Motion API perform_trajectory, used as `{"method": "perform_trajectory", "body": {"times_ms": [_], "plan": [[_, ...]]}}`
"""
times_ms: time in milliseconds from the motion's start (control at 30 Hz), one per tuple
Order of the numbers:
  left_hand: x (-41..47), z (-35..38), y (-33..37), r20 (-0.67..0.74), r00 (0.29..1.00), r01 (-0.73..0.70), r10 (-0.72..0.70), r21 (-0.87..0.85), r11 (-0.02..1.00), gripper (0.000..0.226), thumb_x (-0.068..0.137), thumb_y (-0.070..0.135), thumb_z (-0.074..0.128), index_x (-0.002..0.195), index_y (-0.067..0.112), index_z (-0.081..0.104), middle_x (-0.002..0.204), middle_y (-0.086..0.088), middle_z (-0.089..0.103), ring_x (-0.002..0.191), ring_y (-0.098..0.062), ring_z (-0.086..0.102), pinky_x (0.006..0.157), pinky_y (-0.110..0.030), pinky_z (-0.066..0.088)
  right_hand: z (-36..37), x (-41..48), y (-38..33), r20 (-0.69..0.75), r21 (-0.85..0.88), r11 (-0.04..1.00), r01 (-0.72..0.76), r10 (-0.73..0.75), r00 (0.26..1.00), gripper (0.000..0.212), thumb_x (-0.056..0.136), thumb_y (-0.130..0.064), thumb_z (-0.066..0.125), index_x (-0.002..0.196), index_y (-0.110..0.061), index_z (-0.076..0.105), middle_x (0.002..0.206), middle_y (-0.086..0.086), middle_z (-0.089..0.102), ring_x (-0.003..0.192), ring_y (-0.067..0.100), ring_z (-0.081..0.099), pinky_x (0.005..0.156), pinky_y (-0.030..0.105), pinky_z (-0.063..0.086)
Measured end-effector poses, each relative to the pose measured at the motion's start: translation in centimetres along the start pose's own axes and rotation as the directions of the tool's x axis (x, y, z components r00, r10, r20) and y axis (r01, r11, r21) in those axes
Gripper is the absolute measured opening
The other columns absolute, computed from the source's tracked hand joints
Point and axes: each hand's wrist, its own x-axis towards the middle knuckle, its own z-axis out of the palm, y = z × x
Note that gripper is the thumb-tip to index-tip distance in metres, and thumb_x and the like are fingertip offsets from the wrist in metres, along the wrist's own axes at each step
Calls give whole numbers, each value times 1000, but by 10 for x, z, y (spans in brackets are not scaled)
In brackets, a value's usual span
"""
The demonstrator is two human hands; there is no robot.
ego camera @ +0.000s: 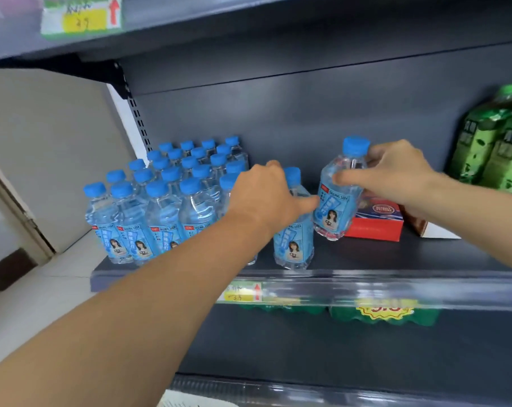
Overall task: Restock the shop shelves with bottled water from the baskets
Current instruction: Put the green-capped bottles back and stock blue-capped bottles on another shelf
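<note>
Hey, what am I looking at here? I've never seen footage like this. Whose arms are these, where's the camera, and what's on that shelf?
There's no machine here. These are a person's two bare arms, filmed by one wide-angle camera worn on their head, looking forward and down. That's why the arms reach in from the picture's edges. The right hand grips a tilted bottle, thumb across its front. The left hand is on a front bottle standing near the shelf edge; whether it grips is unclear. To the left stands a block of blue-capped bottles. To the right are a red box and green bottles.
</note>
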Motion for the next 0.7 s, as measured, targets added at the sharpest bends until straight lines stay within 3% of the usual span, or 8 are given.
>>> {"method": "perform_trajectory", "body": {"times_ms": [100,200,300,367,433,500,600,700], "plan": [[13,10,-4,-20,1000,22,-21,36,999,56,80,62,51,82,8,40,62,-1,33,72,-23,42,61,-30,34,14,14,-3,-26,6,1000,-1,2,1000,34,66,-38,78,93,-19,72,90,3,70,72,14,64,62,25,50],[24,16,-8,-16,1000,-5,7,132,991,55,84,59,48,73,6,36,60,-1,29,71,-23,39,60,-31,32,29,28,-8,-13,21,1000,7,-7,1000,36,66,-40,77,94,-18,72,93,3,69,84,18,66,73,36,56],[27,18,-12,20,999,36,-40,181,983,55,85,59,46,73,7,35,61,-1,30,73,-25,42,59,-31,33,45,40,-10,42,-7,1000,2,-2,999,38,66,-41,76,95,-17,70,94,3,68,86,19,64,76,36,56],[22,16,-14,10,1000,20,-24,291,956,54,86,63,40,86,9,39,71,-1,40,81,-28,51,57,-32,32,55,48,-9,82,-51,999,14,-10,997,41,66,-41,76,98,-16,70,98,4,68,90,22,63,79,34,54],[17,12,-17,-25,993,-93,116,445,891,58,87,66,33,107,12,43,95,-3,49,96,-25,54,57,-32,33,67,55,-7,113,-54,998,15,-8,994,44,65,-42,77,99,-15,68,101,5,67,93,24,63,80,32,52],[17,3,-24,-3,961,-238,276,494,836,62,87,67,33,122,17,45,112,1,50,107,-20,48,64,-31,38,80,61,-6,143,-28,1000,11,-7,990,47,67,-40,76,104,-14,63,104,5,64,95,25,61,80,31,49],[29,-24,-36,134,901,-427,412,430,795,57,84,62,43,131,30,48,119,7,57,110,-18,42,86,-32,40,98,67,-6,182,20,999,38,-41,982,49,72,-33,75,113,-13,59,108,6,62,99,24,60,86,32,48],[41,-42,-43,260,843,-538,471,395,745,44,87,51,52,129,41,50,120,13,61,117,-16,43,90,-31,35,116,77,-5,212,169,985,31,-67,975,48,74,-25,76,118,-14,59,116,6,63,103,23,60,84,28,46]]}}
